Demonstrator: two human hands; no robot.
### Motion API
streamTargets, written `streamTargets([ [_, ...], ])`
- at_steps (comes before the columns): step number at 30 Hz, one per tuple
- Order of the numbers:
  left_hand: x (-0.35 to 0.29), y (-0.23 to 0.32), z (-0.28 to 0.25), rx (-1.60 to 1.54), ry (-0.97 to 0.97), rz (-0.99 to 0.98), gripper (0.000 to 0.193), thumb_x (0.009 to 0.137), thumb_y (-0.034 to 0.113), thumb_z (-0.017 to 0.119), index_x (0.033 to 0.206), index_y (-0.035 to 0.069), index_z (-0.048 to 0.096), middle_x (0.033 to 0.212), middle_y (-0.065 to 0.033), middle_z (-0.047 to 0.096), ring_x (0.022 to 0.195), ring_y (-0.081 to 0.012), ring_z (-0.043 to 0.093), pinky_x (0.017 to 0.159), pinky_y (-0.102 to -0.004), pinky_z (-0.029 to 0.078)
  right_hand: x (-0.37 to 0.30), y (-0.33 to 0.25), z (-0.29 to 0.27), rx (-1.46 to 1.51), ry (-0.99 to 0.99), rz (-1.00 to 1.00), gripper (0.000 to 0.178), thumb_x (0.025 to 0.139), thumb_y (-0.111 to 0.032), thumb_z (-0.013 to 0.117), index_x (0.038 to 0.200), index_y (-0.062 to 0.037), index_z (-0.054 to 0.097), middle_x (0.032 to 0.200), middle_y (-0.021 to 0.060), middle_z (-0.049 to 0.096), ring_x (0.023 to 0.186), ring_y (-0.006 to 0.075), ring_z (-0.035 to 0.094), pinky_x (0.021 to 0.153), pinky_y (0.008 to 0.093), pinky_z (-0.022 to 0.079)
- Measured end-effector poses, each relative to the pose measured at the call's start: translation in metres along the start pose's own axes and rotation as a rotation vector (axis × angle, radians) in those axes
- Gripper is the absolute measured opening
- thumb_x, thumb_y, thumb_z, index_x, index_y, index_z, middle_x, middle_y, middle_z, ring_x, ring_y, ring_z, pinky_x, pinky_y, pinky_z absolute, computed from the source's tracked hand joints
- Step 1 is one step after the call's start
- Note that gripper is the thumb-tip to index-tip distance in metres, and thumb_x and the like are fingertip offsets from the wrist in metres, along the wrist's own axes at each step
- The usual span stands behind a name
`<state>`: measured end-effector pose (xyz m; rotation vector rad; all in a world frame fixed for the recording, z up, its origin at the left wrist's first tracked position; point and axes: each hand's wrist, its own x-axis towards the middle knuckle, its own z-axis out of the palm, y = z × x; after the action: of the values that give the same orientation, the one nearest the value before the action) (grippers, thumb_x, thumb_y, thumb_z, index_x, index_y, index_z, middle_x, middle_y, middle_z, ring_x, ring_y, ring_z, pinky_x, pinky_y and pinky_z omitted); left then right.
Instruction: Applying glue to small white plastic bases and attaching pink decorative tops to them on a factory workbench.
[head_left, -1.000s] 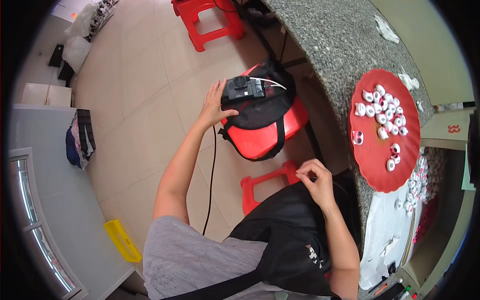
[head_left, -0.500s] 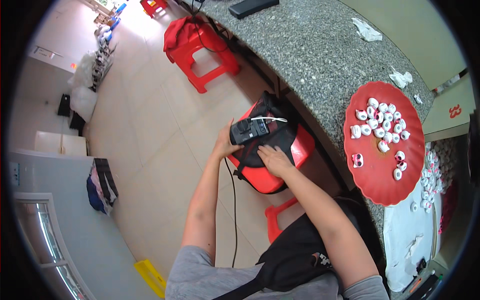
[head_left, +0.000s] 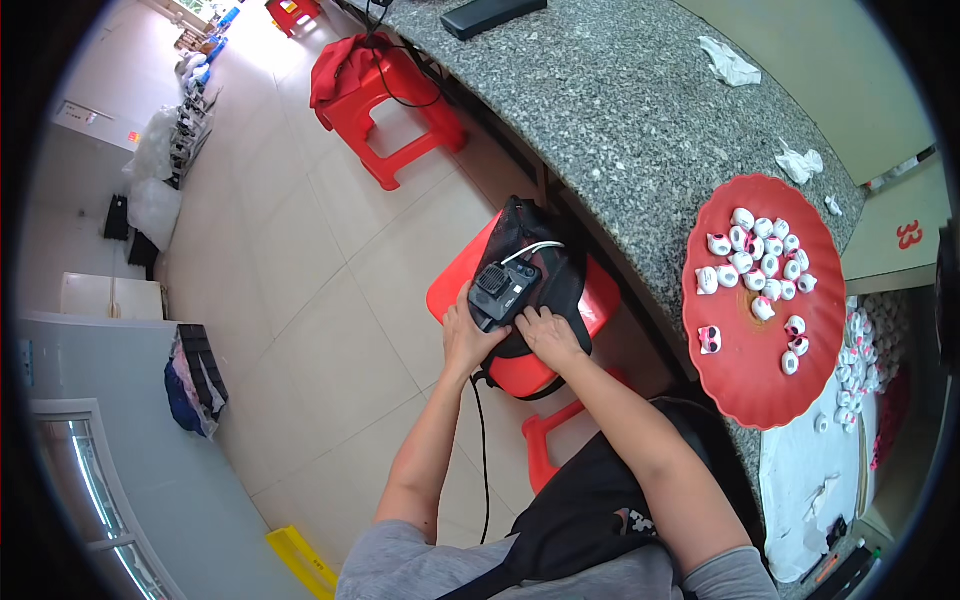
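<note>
A boxy black electronic device (head_left: 503, 288) with a white cable (head_left: 535, 248) lies on a black mesh bag (head_left: 560, 285). The bag rests on a red plastic stool (head_left: 455, 290). With its fingers round the device's near-left side, my left hand (head_left: 468, 335) grips it. Close beside it, my right hand (head_left: 550, 338) has its fingers bent onto the bag by the device's near corner, seemingly pinching the fabric. A black cord (head_left: 482, 450) runs down from the bag towards me.
To the right, a grey speckled counter (head_left: 620, 130) carries a red scalloped tray (head_left: 725, 390) of small white figures. Another red stool (head_left: 400, 110) with red cloth stands farther off. A black bag (head_left: 590, 490) lies across my lap. Crumpled tissue (head_left: 728, 62) sits on the counter.
The device has turned and tilted, its near end swinging towards me. My left hand has shifted right and nearer my right hand, whose fingers have gone from flat to bent.
</note>
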<state>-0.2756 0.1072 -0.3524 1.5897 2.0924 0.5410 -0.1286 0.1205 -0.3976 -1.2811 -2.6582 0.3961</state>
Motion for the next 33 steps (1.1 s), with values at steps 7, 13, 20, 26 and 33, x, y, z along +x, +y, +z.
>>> streamTargets([
  [7, -0.015, 0.008, 0.011, -0.147, -0.037, -0.056, 0.09, 0.048, 0.026, 0.072, 0.122, 0.007, 0.024, 0.101, -0.02, 0.046, 0.094, -0.0326, 0.043, 0.081, -0.0395, 0.036, -0.026, 0.004, -0.015, 0.209, 0.218, -0.029, 0.008, 0.068, -0.009, 0.045, 0.075, -0.0074, 0.046, 0.073, 0.0066, 0.044, 0.07, 0.0207, 0.049, 0.059, 0.0299, 0.043],
  [13, -0.03, 0.009, 0.014, -0.015, 0.025, 0.009, 0.091, 0.049, 0.02, 0.073, 0.123, 0.01, 0.023, 0.096, -0.0182, 0.042, 0.09, -0.033, 0.042, 0.078, -0.0389, 0.038, -0.035, 0.029, -0.048, -0.119, 0.055, -0.072, 0.007, 0.068, -0.011, 0.046, 0.075, -0.008, 0.046, 0.074, 0.0059, 0.045, 0.071, 0.0198, 0.048, 0.062, 0.0309, 0.041],
  [20, -0.033, 0.009, 0.018, 0.066, 0.098, 0.126, 0.086, 0.05, 0.017, 0.07, 0.124, 0.011, 0.025, 0.092, -0.0181, 0.041, 0.086, -0.0327, 0.042, 0.074, -0.0375, 0.04, 0.0, 0.056, -0.065, -0.234, 0.115, 0.04, 0.009, 0.071, -0.012, 0.045, 0.078, -0.007, 0.048, 0.074, 0.0062, 0.047, 0.071, 0.0214, 0.048, 0.063, 0.0302, 0.04],
  [26, -0.037, 0.004, 0.008, 0.141, 0.085, 0.215, 0.084, 0.051, 0.017, 0.069, 0.124, 0.015, 0.027, 0.091, -0.0182, 0.041, 0.084, -0.0326, 0.042, 0.072, -0.0373, 0.041, 0.001, 0.023, -0.107, -0.085, 0.249, -0.275, 0.008, 0.067, -0.013, 0.047, 0.075, -0.0088, 0.044, 0.07, 0.0048, 0.045, 0.068, 0.0186, 0.048, 0.06, 0.0296, 0.041],
  [33, -0.043, 0.027, 0.017, 0.075, 0.065, 0.068, 0.085, 0.051, 0.018, 0.07, 0.124, 0.014, 0.027, 0.09, -0.0186, 0.042, 0.083, -0.0326, 0.043, 0.071, -0.0383, 0.04, -0.02, 0.0, -0.081, 0.006, 0.039, -0.265, 0.008, 0.068, -0.012, 0.048, 0.075, -0.009, 0.045, 0.067, 0.0036, 0.046, 0.064, 0.0171, 0.05, 0.053, 0.0278, 0.043],
])
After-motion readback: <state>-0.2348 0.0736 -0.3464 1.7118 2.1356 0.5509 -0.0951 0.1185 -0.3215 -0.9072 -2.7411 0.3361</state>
